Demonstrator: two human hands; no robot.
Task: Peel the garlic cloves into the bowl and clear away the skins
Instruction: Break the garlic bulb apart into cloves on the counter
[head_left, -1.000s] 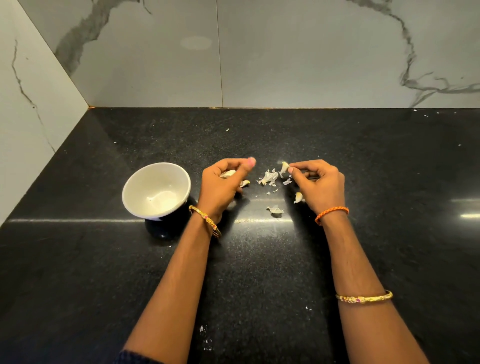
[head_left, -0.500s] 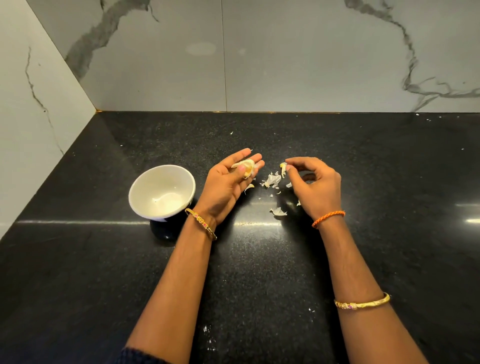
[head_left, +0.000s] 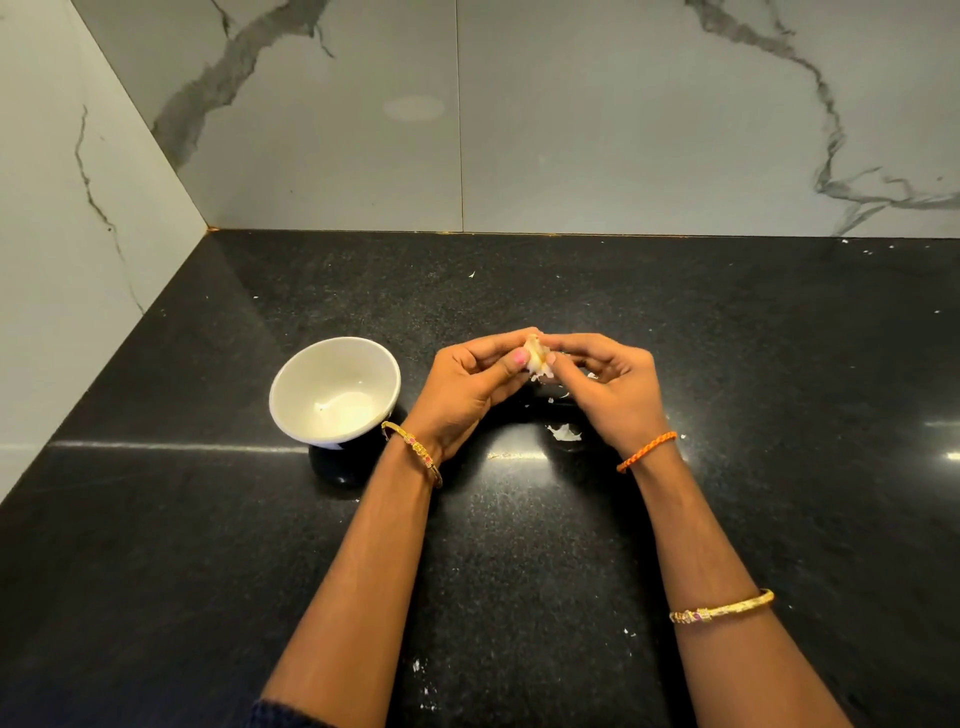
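Crumbs of skin (head_left: 418, 666) lie nearest, at 6 o'clock on the black tabletop (head_left: 208, 571), w/ a bigger skin flake (head_left: 563, 432) just under the right wrist. Above that, both hands meet mid-frame: left hand (head_left: 467, 387) and right hand (head_left: 605, 387) each pinch the same garlic clove (head_left: 535, 356) btwn thumb and fingertips, held off the tabletop. Risk, as I judge it: the clove may be slick once bared, so a hard pull could pop it out onto the tabletop, not the bowl; torn skin may drift into the bowl too. White bowl (head_left: 335, 395) sits at 9 o'clock of the hands, just beside the left wrist, looks empty, nothing btwn it and the clove. More skin bits are partly hidden behind the right hand. Far back, at 12 o'clock, marble wall (head_left: 571, 130).
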